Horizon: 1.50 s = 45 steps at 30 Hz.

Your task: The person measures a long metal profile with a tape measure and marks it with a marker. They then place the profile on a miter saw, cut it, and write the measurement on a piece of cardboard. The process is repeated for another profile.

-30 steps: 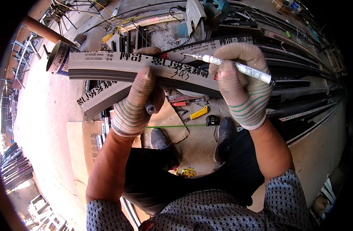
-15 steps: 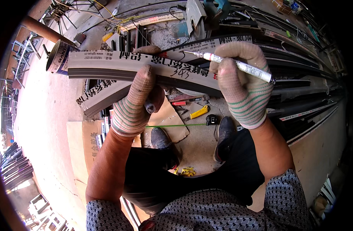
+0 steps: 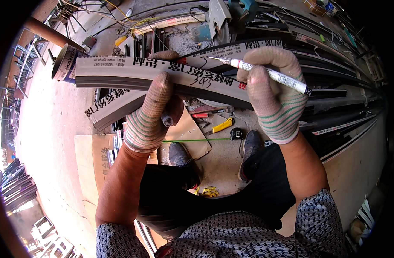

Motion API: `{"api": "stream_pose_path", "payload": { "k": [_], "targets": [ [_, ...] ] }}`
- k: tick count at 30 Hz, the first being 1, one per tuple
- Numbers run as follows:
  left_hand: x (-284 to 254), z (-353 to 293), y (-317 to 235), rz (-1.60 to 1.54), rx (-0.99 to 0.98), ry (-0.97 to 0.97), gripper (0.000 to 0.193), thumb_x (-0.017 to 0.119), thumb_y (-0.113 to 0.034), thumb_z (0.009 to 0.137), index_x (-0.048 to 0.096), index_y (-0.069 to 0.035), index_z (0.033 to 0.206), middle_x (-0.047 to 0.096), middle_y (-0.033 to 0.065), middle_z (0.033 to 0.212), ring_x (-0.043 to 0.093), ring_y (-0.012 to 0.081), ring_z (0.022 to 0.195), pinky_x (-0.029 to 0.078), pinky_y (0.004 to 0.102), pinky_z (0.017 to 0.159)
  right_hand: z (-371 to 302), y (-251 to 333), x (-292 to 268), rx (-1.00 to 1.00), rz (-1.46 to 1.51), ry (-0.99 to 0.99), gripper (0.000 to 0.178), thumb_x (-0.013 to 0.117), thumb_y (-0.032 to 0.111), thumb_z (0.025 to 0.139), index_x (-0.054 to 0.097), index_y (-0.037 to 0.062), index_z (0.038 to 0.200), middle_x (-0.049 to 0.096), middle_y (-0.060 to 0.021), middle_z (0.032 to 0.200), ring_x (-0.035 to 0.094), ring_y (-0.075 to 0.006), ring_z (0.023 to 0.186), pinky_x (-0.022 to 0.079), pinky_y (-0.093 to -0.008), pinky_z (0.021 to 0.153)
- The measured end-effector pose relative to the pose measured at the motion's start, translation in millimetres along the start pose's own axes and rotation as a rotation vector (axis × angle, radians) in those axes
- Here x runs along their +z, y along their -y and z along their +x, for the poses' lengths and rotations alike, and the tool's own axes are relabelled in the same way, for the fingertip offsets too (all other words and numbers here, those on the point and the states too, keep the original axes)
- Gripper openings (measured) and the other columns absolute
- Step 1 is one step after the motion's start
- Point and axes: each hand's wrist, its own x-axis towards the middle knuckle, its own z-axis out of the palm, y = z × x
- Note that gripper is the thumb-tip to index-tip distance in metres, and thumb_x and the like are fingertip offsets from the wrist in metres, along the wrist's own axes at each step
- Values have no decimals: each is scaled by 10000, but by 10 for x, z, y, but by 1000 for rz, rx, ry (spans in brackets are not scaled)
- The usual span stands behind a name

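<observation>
My left hand [image 3: 146,114], in a striped knit glove, grips two crossed lengths of dark profile with printed grey film. The front profile [image 3: 113,69] lies over the rear profile [image 3: 235,48], thumb on top, some fingers hidden behind. A small dark round-ended piece [image 3: 167,120] shows at the curled fingers; its kind is unclear. My right hand [image 3: 277,99], gloved alike, is closed on a white marker pen [image 3: 287,80]. The pen's thin tip points left, at the rear profile beside a short handwritten black stroke. Handwritten black figures also show on the front profile.
On the floor between my shoes lie a yellow-handled cutter [image 3: 222,125] and a tape measure [image 3: 236,133] with a green strip. A circular saw [image 3: 220,26] stands ahead. Stacked dark profiles [image 3: 334,109] fill the right; a bucket [image 3: 67,64] stands left, cardboard [image 3: 94,159] nearer.
My right hand has shifted slightly right with the marker pen. A black stroke is more visible by its tip. My left hand and the profiles have hardly moved.
</observation>
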Motion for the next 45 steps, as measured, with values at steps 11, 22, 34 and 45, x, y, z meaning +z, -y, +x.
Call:
{"api": "stream_pose_path", "payload": {
  "k": [11,22,34,45],
  "targets": [
    [-31,12,-11,-61,-13,26,612,689,-463,966,523,-46,1381,672,43,794,413,33,437,331,184,414,-17,-19,2,-8,-3,18,170,672,38,950,646,-1,1113,694,-68,1007,662,-83,854,569,-240,751],
    [-43,17,6,-49,1,32,618,690,-467,964,525,-48,1387,678,38,815,422,29,451,339,182,419,0,-31,8,-10,-34,34,164,666,48,961,641,-6,1113,692,-65,993,657,-71,841,569,-235,735],
    [-25,9,-16,-57,-10,3,606,686,-447,968,523,-44,1390,678,45,844,413,31,460,330,184,428,-4,-9,-12,6,-40,26,169,666,34,957,642,-8,1119,691,-67,1000,666,-86,851,573,-248,765],
    [-55,9,-18,-65,-12,29,607,682,-458,973,522,-43,1385,671,44,817,399,29,443,317,180,416,3,-37,-25,-20,4,22,168,666,29,957,635,-7,1118,684,-76,1023,652,-87,858,570,-248,783]
  ]
}}
